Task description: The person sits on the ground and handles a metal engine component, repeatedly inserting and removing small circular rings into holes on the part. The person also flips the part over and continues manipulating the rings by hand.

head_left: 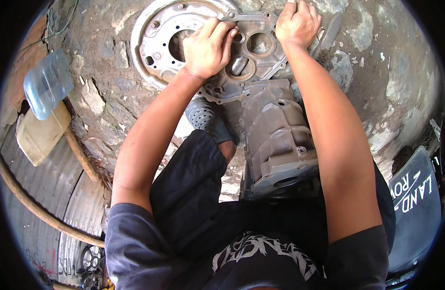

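My left hand has its fingers curled on a flat cast metal plate with large round bores and bolt holes. My right hand is closed on the same plate's upper right edge. Beside the plate, partly under it and my left hand, lies a round silver metal disc with studs and a centre hole. A bulky cast metal housing with ribbed sides and a flange adjoins the plate's lower edge and extends toward my lap.
My foot in a dark perforated clog is left of the housing on rocky ground. At left are a clear plastic container, a beige plastic piece, wooden sticks and corrugated sheets. A dark lettered flap stands at right.
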### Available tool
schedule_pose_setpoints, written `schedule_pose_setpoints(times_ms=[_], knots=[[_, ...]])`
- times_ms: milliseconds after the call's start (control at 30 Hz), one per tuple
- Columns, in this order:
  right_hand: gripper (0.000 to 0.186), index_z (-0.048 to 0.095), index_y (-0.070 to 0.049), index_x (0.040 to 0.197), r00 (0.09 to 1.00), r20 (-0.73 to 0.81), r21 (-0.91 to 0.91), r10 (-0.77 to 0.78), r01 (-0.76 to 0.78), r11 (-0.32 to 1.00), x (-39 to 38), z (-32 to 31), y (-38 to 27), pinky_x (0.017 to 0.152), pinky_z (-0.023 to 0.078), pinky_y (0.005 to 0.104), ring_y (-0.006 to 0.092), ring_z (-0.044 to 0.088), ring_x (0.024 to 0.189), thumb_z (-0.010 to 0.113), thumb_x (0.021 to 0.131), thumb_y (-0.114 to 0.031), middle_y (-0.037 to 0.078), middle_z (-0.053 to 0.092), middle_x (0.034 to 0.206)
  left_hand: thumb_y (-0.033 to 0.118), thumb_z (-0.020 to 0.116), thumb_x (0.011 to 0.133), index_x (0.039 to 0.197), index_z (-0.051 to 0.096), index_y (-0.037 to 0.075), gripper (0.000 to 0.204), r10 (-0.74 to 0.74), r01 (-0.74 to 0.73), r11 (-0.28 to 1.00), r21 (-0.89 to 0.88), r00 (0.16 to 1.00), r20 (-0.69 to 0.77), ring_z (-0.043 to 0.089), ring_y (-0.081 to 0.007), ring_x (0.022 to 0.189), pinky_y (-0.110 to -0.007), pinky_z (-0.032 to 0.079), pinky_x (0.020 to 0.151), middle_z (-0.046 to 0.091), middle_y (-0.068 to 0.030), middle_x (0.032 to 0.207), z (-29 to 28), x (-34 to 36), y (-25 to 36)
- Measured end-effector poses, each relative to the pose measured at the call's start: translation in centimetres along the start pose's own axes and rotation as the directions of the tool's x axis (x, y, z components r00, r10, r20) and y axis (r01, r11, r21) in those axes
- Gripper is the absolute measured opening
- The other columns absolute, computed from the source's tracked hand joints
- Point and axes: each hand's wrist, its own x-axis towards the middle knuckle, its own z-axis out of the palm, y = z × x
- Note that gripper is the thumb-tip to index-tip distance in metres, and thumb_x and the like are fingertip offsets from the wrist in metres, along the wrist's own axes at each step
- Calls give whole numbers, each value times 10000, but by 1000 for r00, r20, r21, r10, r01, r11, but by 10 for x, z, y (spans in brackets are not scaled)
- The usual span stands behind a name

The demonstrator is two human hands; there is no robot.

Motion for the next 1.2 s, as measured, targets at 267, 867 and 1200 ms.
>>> schedule_pose_setpoints(times_ms=[267, 867, 1200], knots=[[338, 707, -21, 983, 999, -24, -23, 37, -37, 999, -6, 13, 14, 1064, 423, 537, 430, 604, 1102, 537, 1023, -311, 241, 685, 1084, 201, 686, 996, 1032, 666, 123, 88, -2, 1, 1000, 25, 999, 48, 685, -313, 703, -408, 548, 572, 625, -83, 922, -4, 7, 4], [674, 555, -91, 1516, 460, 886, -14, -51, 138, 990, 81, -136, -70, 1175, 449, 439, 386, 526, 1428, 773, 944, -375, 217, 573, 1525, 283, 616, 1060, 1087, 694, -9, 303, -213, 241, 941, -238, 967, 139, 719, -343, 909, -446, 547, 835, 734, -203, 931, -251, 88, 167], [377, 661, -1, 1337, 589, 426, 863, -687, -36, 504, 78, -436, -195, 951, 591, 341, 192, 731, 1098, 698, 973, -90, 136, 764, 1177, 276, 694, 1033, 1073, 812, 48, 260, -255, -99, 722, -684, 882, -397, 716, -122, 878, -313, 558, 794, 793, -98, 945, -331, 52, 291]])
